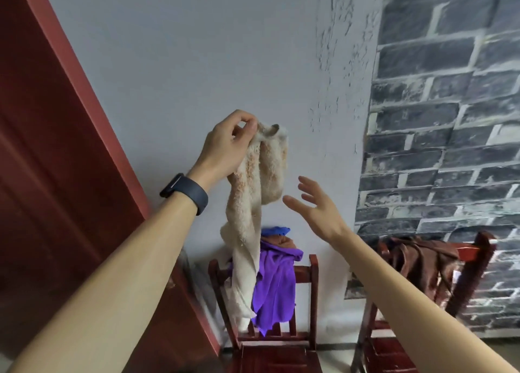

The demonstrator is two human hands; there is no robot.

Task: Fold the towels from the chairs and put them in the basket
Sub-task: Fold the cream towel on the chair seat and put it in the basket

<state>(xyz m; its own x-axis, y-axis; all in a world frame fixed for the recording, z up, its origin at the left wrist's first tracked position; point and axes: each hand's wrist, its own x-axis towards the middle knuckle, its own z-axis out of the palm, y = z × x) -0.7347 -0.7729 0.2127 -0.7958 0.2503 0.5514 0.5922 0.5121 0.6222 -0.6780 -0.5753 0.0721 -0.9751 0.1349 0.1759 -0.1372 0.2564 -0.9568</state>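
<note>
Grey wall [197,49], left hand [225,147] pinching cream towel [253,203], right hand [318,206] spread, chairs [313,282] cropped

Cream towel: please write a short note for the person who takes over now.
Left hand pinches the cream towel by its top; it hangs unfolded.
Right hand open, near it, not touching.
Purple towel, with a blue cloth and a brown cloth above it, on the left chair; dark towel on the right chair.
Basket not in view.
Done: one towel in hand.
Left: fold it, basket it, then the others.
</note>
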